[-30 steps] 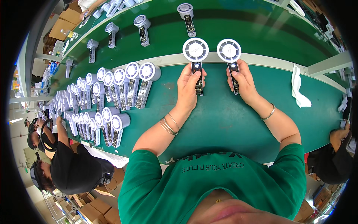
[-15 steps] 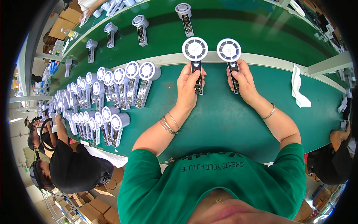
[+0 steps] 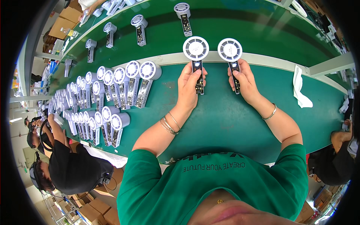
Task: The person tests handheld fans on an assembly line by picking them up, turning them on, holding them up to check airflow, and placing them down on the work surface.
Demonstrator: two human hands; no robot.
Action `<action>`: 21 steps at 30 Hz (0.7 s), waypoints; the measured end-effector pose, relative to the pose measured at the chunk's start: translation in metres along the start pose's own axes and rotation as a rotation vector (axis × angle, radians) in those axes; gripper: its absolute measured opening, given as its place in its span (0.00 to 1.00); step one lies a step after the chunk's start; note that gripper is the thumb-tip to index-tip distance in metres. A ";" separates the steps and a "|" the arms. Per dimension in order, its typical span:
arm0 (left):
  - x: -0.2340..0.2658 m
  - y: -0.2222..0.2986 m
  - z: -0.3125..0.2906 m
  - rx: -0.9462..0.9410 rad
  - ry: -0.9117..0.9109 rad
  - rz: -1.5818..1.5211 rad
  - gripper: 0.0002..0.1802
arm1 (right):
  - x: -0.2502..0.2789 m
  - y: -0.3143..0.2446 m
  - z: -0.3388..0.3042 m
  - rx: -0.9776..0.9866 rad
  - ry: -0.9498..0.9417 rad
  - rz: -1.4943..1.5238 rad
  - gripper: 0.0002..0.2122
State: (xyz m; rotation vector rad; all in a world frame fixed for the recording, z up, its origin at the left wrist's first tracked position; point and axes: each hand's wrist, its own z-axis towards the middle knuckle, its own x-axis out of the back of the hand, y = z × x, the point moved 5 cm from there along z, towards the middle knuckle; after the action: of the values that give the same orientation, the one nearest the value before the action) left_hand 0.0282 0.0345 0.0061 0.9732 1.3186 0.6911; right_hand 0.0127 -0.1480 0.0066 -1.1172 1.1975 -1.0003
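Two white handheld fans with round grilles are held upright side by side, and their handles are uncovered, showing dark circuit boards. My left hand [image 3: 189, 80] is wrapped around the handle of the left fan [image 3: 195, 48], thumb on the board. In my right hand [image 3: 245, 80] is the handle of the right fan [image 3: 230, 50], its thumb likewise pressed on the front. A small light spot shows near the top of each board. Both fans are raised near the rail at the far edge of the green table [image 3: 225, 123].
Rows of similar fans [image 3: 120, 122] stand to my left. Beyond the rail [image 3: 266, 61], more fans [image 3: 182, 18] lie spaced along a green surface. A white cloth [image 3: 300, 88] lies at right. One person [image 3: 80, 167] sits at left, another [image 3: 332, 161] at right.
The fans beyond the rail have shifted slightly left. My hands and the two held fans stay almost still. At left, a neighbouring person's arm has moved.
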 end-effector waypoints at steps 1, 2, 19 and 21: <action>0.000 0.000 0.000 0.000 0.000 0.000 0.11 | 0.000 0.000 0.000 -0.003 -0.009 0.015 0.20; 0.000 0.000 0.000 0.001 0.003 0.001 0.11 | 0.000 0.000 0.000 -0.003 -0.009 0.015 0.20; 0.001 -0.001 -0.001 -0.002 0.023 0.005 0.11 | 0.000 -0.002 -0.001 -0.013 0.021 -0.012 0.19; 0.001 -0.001 0.000 -0.003 0.037 0.014 0.10 | 0.001 -0.001 0.000 -0.008 0.016 -0.015 0.19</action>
State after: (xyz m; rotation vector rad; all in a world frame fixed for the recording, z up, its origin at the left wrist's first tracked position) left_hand 0.0278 0.0350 0.0051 0.9717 1.3440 0.7249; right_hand 0.0129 -0.1495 0.0069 -1.1274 1.2085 -1.0181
